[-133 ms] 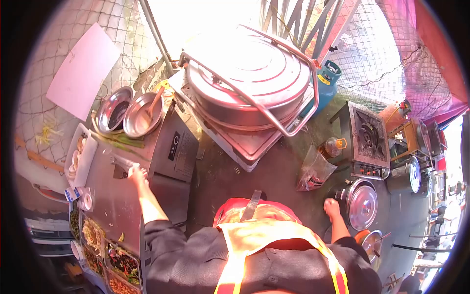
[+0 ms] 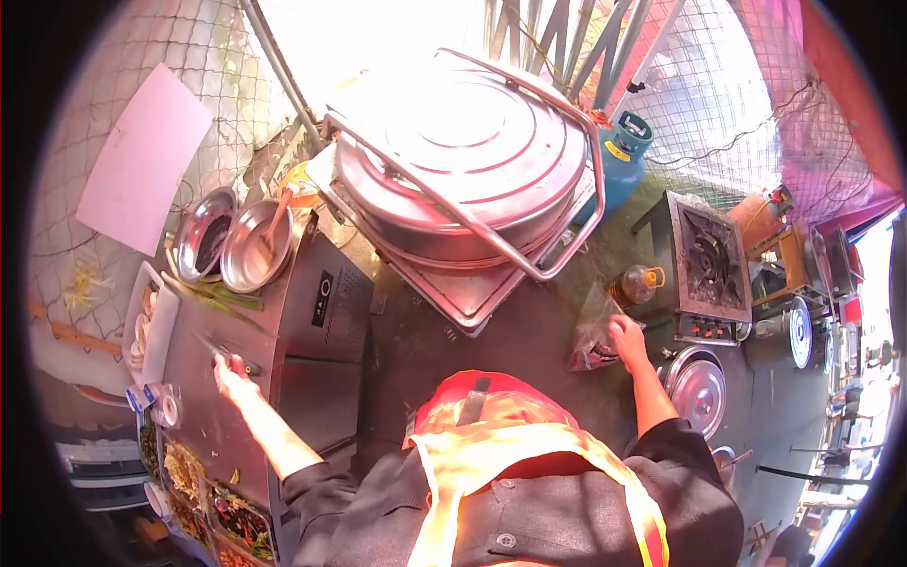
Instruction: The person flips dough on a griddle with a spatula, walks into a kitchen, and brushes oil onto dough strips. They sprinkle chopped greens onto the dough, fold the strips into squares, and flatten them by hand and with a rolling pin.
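My left hand (image 2: 234, 378) is low over the steel counter (image 2: 203, 406), its fingers closed around a knife. The knife (image 2: 211, 348) is blurred; its pale blade points up and left, and a short dark end shows to the right of the fingers. Long green stalks (image 2: 213, 295) lie just beyond it. My right hand (image 2: 624, 338) is held out on the other side with fingers curled in. It overlaps a clear plastic bag (image 2: 591, 340) with reddish contents, and nothing shows in its grip.
A large lidded steel pan (image 2: 463, 161) stands ahead. Two metal bowls (image 2: 253, 248) sit at the counter's far end, with food trays (image 2: 236, 520) at its near end. On the right are a gas burner (image 2: 710, 260), an oil jug (image 2: 635, 283), a lidded pot (image 2: 697, 392) and a blue gas cylinder (image 2: 624, 161).
My left hand has moved left and nearer to me along the counter, the knife moving with it. My right hand has swung forward from beside the lidded pot to the plastic bag.
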A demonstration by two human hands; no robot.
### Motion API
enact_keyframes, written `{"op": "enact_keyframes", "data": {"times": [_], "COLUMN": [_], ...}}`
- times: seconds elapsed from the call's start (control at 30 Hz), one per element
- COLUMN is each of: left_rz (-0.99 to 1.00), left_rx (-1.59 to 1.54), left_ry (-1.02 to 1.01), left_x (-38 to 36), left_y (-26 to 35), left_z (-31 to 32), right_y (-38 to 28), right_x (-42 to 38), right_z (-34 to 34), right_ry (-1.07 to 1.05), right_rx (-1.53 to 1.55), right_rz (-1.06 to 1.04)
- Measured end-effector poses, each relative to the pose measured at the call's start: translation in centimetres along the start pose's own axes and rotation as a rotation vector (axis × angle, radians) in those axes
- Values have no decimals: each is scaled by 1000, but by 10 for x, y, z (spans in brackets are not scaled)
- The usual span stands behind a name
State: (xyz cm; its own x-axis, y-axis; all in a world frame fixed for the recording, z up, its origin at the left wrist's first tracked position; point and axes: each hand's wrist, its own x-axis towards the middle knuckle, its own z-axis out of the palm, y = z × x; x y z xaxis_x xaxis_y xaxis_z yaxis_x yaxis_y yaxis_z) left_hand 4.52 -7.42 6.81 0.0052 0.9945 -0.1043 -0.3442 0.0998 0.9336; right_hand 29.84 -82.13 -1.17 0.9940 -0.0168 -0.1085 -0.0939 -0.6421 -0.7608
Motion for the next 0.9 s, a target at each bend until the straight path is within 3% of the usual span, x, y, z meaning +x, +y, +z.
{"op": "enact_keyframes", "data": {"times": [0.07, 0.17, 0.23, 0.27, 0.33, 0.4, 0.43, 0.47, 0.5, 0.53, 0.57, 0.63, 0.7, 0.8, 0.87, 0.9], "left_rz": [132, 341, 498, 471, 276, 26, -225, -267, -28, 151, -8, 576, 730, 479, 240, 210], "left_rx": [81, 150, 40, 24, 22, -9, -22, 7, 202, 171, 411, 593, 1252, 1664, 1762, 1731], "left_ry": [-63, -243, -632, -867, -1117, -1579, -1699, -1892, -2070, -2160, -2169, -1942, -1718, -1641, -1548, -1610], "left_x": [-28, -111, -171, -205, -287, -370, -412, -440, -458, -472, -485, -491, -493, -504, -507, -503], "left_y": [55, 74, 59, 53, 20, -12, -24, -57, -72, -100, -107, -157, -202, -240, -245, -246], "left_z": [22, 114, 175, 206, 255, 289, 293, 297, 302, 308, 310, 302, 288, 287, 301, 309], "right_y": [-66, -173, -234, -257, -288, -289, -275, -255, -231, -199, -156, -50, 42, 138, 176, 185], "right_x": [8, 19, 17, 17, 25, 41, 50, 55, 61, 69, 73, 70, 49, -4, -37, -42], "right_z": [30, 35, 27, 24, 12, 12, 7, -1, -8, -13, -21, -44, -68, -100, -111, -117], "right_ry": [-70, -152, -273, -323, -382, -292, -211, -128, -41, 37, 113, 208, 270, 261, 269, 260], "right_rx": [111, 309, 426, 528, 712, 933, 1050, 1162, 1272, 1385, 1486, 1402, 1149, 833, 780, 784], "right_rz": [-67, -263, -309, -344, -383, -335, -191, -40, 112, 184, 259, 498, 713, 995, 1010, 1008]}}
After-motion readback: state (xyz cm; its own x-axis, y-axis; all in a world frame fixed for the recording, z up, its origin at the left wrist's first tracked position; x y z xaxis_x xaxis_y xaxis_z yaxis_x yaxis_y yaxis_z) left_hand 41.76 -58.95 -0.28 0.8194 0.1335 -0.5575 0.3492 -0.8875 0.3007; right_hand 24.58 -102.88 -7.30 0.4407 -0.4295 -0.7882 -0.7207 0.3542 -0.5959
